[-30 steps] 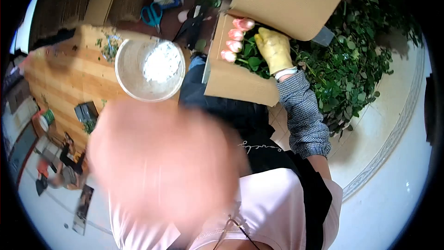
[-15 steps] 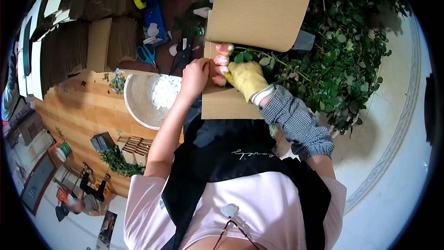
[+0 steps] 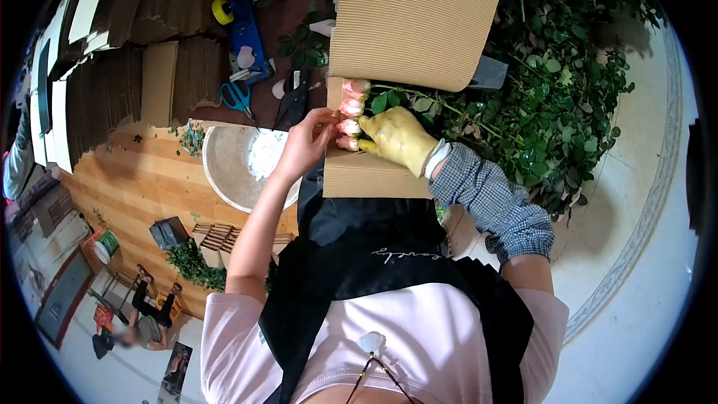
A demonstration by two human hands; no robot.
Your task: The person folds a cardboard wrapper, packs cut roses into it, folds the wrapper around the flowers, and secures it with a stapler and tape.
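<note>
The bare left hand [image 3: 305,146] has shifted along the cardboard [image 3: 374,181] edge to the lower pink roses [image 3: 348,128] lying there, fingers curled opposite the gloved right hand [image 3: 400,137], both grips unclear, apparently evening the row, which calls for gentle pressure.

4 pink roses [image 3: 349,108], heaped leafy stems [image 3: 557,97], stacked cardboard [image 3: 160,82] and probably a tape dispenser [image 3: 245,36] show a flower workshop.

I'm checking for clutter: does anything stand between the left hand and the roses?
Nothing visible does. The left hand is right beside the roses; the gloved right hand is across from it, on their stem side.
</note>
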